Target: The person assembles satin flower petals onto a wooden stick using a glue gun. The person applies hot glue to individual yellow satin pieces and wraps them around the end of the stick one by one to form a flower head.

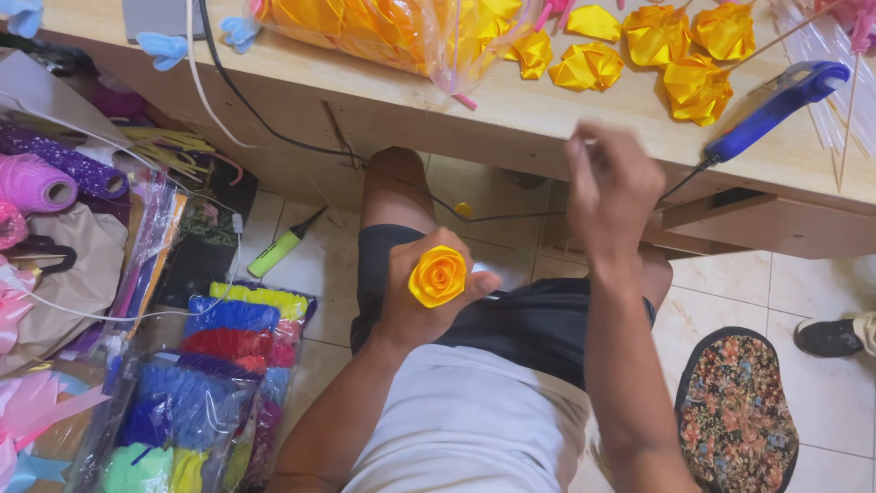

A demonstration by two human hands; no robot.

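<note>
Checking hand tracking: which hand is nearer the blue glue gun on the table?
Right. The right hand is raised at the table edge, just left of the blue glue gun. The left hand is lower, over the lap, holding a yellow ribbon rose.

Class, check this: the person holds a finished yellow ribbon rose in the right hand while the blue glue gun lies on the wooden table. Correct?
Not quite. The head view shows the yellow rose in the left hand, not the right. The blue glue gun does lie on the wooden table.

Head camera, looking steeply down

It sits close above the person's lap and both hands, facing forward to the wooden table (511, 123) edge, with tiled floor (730, 292) below.
</note>
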